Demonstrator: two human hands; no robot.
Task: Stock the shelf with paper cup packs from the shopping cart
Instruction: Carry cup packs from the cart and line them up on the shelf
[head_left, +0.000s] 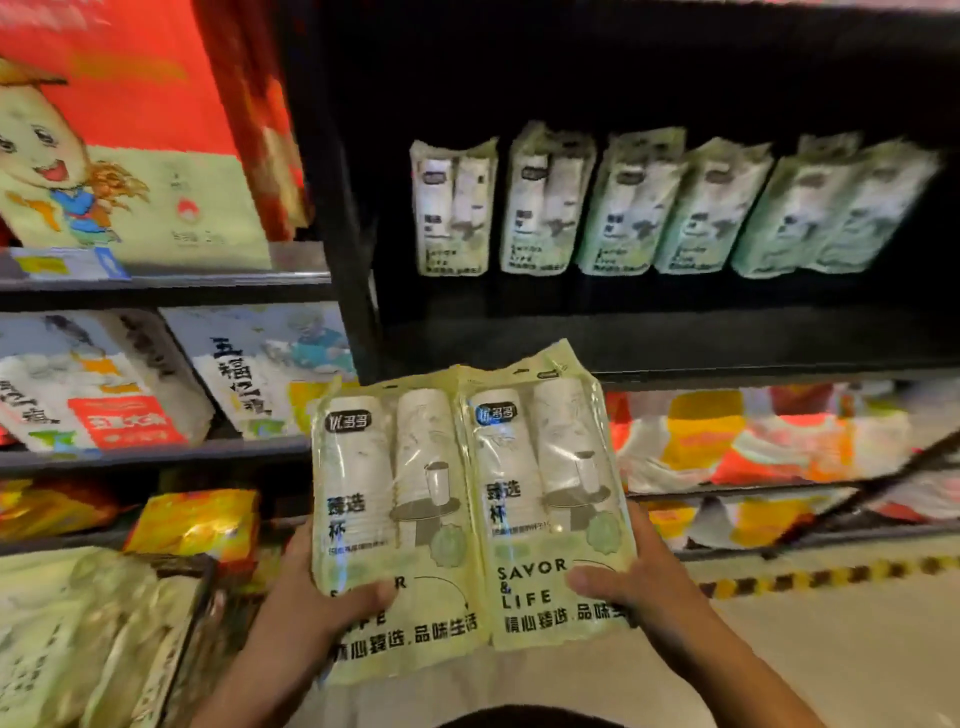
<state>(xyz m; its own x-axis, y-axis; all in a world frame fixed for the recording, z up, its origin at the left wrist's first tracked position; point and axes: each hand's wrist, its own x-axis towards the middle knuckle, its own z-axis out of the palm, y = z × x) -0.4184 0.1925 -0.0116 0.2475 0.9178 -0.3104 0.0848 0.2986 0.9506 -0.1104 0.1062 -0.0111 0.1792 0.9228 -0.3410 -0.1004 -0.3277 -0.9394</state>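
At lower centre of the frame, two paper cup packs (470, 512) are held side by side, faces toward the camera, edges touching or slightly overlapped; left hand (317, 597) is clamped on the left pack's lower edge, thumb across the front; right hand (631, 582) grips the right pack's lower corner likewise; holding low probably keeps the tops free to enter first. The black shelf (649, 343) lies above, upper right; a row of shelved packs (670, 208) stands upright at its back, front strip bare, likely the destination. The cart (171, 613), lower left, holds more packs; stocking is unfinished.
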